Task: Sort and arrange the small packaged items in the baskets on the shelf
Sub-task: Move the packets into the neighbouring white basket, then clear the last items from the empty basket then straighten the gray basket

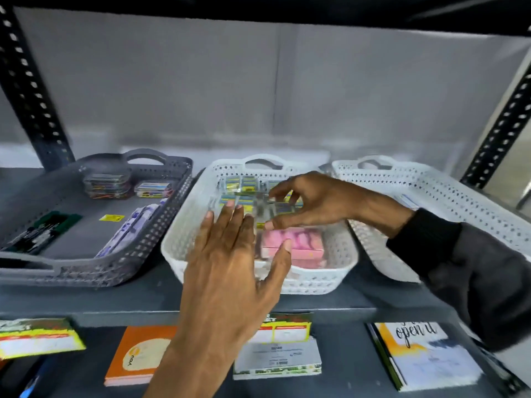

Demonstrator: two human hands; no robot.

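Three perforated baskets stand side by side on the shelf. The middle white basket [184, 225] holds rows of small yellow-and-blue packets [244, 182] at the back and pink boxes [304, 242] at the front. My right hand [313, 202] reaches in from the right and pinches a clear-wrapped pack of the small packets [268, 209] between thumb and fingers. My left hand [230, 254] hovers flat over the basket's front left, fingers spread, its thumb touching the pink boxes. The grey basket [161, 225] on the left holds clear cases [106, 182], a loose yellow packet [111, 217] and long wrapped packs [129, 228].
The right white basket [448, 196] shows only a sliver of a pale item behind my right wrist. Black slotted shelf posts [28, 90] stand at both sides. On the lower shelf lie notebooks and cards, including an orange booklet [138, 354] and price tags [37, 337].
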